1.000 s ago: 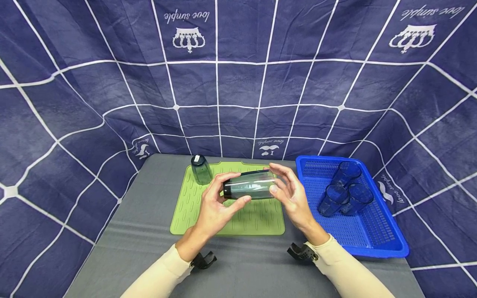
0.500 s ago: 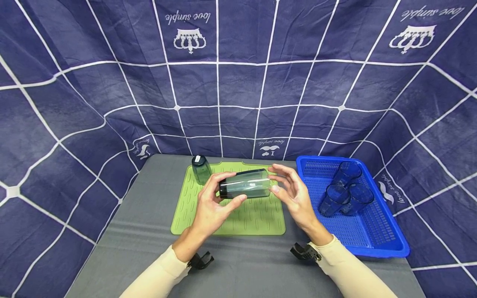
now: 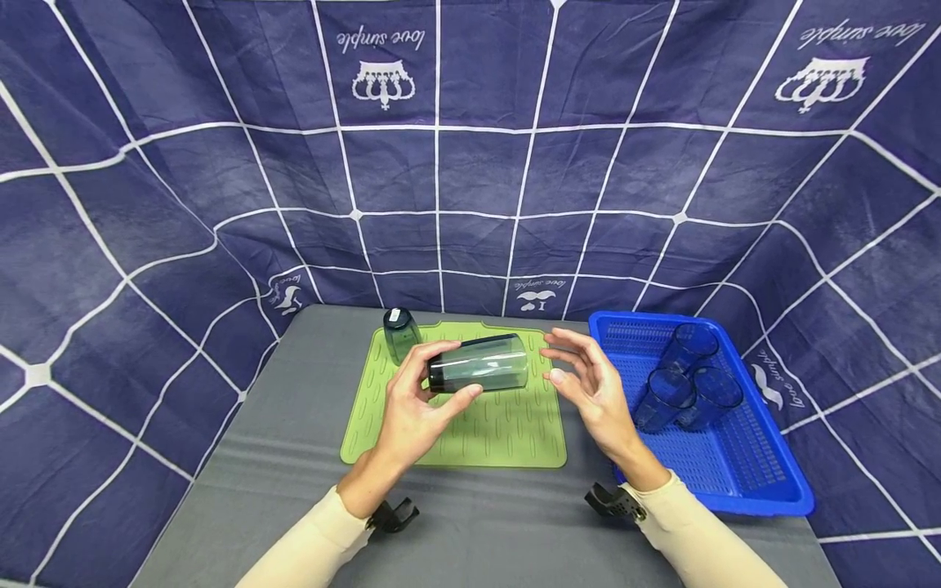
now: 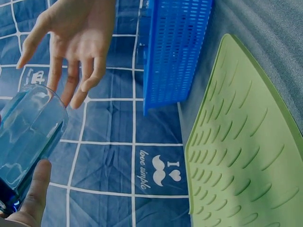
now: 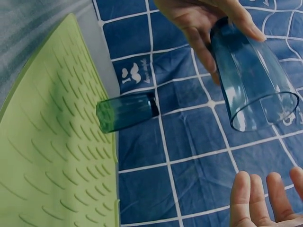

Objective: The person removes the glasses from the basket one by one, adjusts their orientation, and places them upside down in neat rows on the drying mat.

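My left hand [image 3: 415, 408] grips a tinted drinking glass [image 3: 485, 363] near its dark base, thumb on the near side and fingers on the far side. The glass lies on its side in the air above the green mat, its mouth towards the right. In the right wrist view the open rim of the glass [image 5: 258, 80] shows plainly. My right hand [image 3: 595, 392] is apart from the rim, fingers spread and loosely bent, holding nothing. A second glass [image 3: 401, 331] stands upside down on the mat's far left corner, a white label on its base.
The green ridged mat [image 3: 515, 445] lies on a grey-covered table [image 3: 287, 490]. To the right sits a blue perforated basket [image 3: 797, 482] holding several glasses, including one nearest glass [image 3: 662, 400]. A blue cloth with white lines hangs behind.
My right hand has let go of the glass's rim and drawn away to the right. The left hand, with the glass, has shifted slightly left.
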The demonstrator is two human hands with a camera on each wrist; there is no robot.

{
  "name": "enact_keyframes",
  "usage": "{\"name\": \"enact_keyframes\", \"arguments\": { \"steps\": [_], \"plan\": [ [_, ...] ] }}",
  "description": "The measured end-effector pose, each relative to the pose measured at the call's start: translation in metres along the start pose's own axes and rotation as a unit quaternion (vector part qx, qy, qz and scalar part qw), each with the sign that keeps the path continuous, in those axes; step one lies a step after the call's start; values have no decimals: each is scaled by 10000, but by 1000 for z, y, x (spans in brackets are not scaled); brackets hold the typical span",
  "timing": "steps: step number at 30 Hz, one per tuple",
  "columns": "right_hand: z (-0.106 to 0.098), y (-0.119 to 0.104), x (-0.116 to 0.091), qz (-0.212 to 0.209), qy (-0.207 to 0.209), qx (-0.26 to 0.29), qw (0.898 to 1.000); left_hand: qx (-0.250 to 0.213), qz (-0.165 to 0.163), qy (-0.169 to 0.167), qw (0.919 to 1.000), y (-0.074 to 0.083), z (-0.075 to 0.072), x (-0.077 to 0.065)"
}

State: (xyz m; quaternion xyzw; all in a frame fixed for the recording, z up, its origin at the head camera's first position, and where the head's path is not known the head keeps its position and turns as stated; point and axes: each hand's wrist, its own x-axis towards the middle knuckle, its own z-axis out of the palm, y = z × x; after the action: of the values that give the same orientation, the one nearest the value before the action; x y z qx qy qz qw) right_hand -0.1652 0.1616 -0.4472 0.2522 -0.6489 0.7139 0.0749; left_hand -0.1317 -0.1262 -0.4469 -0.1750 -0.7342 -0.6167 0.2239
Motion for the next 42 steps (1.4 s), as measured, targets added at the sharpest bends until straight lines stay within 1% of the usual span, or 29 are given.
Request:
{"name": "enact_keyframes", "arguments": {
  "steps": [10, 17, 21, 26, 32, 42],
  "plan": [
    [-12, -2, -4, -26, 110, -171, 9998, 169, 158, 122, 9997, -3, -4, -2],
    [-22, -4, -7, -13, 230, -336, 9992, 117, 123, 120, 9998, -4, -6, -1],
    [-28, -5, -8, -98, 226, -451, 9987, 110, 101, 133, 9998, -4, -7, -1],
    [-36, -5, -9, -200, 188, -595, 9979, 184, 40, 165, 9997, -6, -9, -1],
    [-47, -9, -12, -131, 144, -907, 9957, 335, 5, 222, 9992, -8, -10, 0],
    [-60, -14, -14, -115, 280, -1270, 9914, 471, -36, 424, 9980, -11, -12, 0]
  ]
}}
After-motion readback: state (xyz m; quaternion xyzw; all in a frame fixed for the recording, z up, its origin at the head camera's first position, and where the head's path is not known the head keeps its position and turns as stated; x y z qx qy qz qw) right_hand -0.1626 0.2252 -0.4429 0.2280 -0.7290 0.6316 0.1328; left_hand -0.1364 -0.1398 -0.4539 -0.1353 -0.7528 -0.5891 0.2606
